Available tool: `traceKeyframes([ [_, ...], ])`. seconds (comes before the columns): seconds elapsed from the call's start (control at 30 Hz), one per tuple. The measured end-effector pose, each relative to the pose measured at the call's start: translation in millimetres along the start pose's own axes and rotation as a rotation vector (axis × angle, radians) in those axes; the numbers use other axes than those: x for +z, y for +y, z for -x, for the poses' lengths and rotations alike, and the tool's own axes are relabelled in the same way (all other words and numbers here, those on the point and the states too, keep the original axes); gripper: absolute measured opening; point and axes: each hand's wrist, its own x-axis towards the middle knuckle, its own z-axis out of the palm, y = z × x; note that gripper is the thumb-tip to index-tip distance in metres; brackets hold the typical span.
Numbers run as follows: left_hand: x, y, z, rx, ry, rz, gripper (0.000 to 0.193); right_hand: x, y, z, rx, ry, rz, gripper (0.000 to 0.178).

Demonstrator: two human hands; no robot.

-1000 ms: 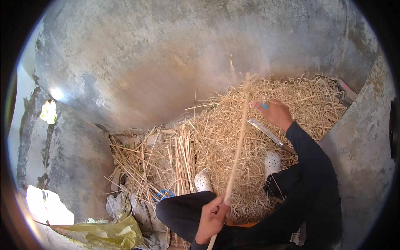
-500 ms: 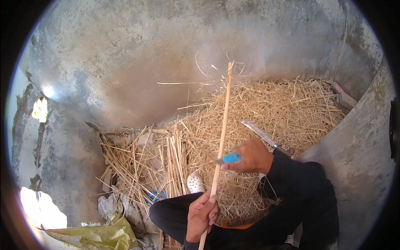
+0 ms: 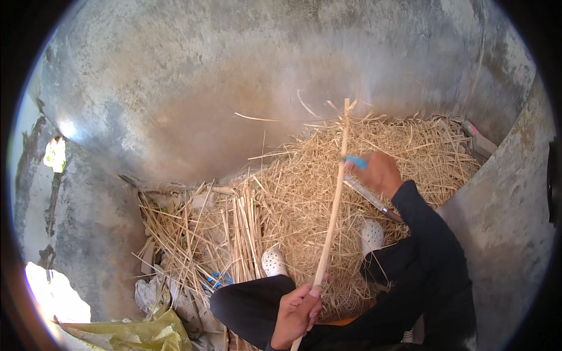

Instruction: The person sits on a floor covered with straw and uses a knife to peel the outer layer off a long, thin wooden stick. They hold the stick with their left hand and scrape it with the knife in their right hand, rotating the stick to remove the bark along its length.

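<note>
My left hand [image 3: 297, 310] is closed around the lower part of a long, pale bamboo strip [image 3: 332, 228], which slants up and away from me. Curled shavings [image 3: 307, 104] cling near its far end. In my right hand [image 3: 381, 172] is a small blue-handled knife [image 3: 356, 162], held against the upper part of the strip; motion blurs its blade. Below that hand, a long-bladed knife [image 3: 370, 196] with a dark handle lies on the pile of shavings [image 3: 404, 140].
White perforated clogs [image 3: 273, 261] are on my feet among the shavings. A bundle of split strips [image 3: 246, 234] lies to the left, with a blue object [image 3: 219, 281] and yellow plastic sheet [image 3: 158, 333] nearer. A curved concrete wall [image 3: 234, 70] surrounds the spot.
My right hand and the blue-handled knife have moved up along the strip, away from me. The strip's far end has swung right, and my left hand has shifted slightly right and down.
</note>
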Motion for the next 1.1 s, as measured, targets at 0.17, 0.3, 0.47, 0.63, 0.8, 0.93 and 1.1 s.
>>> traceKeyframes([
  [0.17,-6,14,0,0.045,0.088,-0.026,0.039,22,-55,51,-0.356,-0.088,-0.095,0.085],
  [0.3,-11,9,-6,0.070,0.039,-0.019,0.038,11,-53,46,-0.403,0.006,0.008,0.076],
  [0.47,-2,11,-10,0.112,0.066,-0.036,0.039,7,-40,35,-0.382,0.088,0.034,0.073],
  [0.63,2,8,-5,0.102,0.073,-0.030,0.039,3,-24,21,-0.307,0.116,0.028,0.077],
  [0.8,4,10,0,0.095,0.093,-0.066,0.039,6,-21,13,-0.316,0.153,0.051,0.079],
  [0.93,5,10,3,0.086,0.090,-0.073,0.039,5,-13,5,-0.255,0.126,0.070,0.080],
  [1.1,7,4,6,0.089,0.081,-0.091,0.040,0,0,-7,-0.167,0.158,0.101,0.081],
])
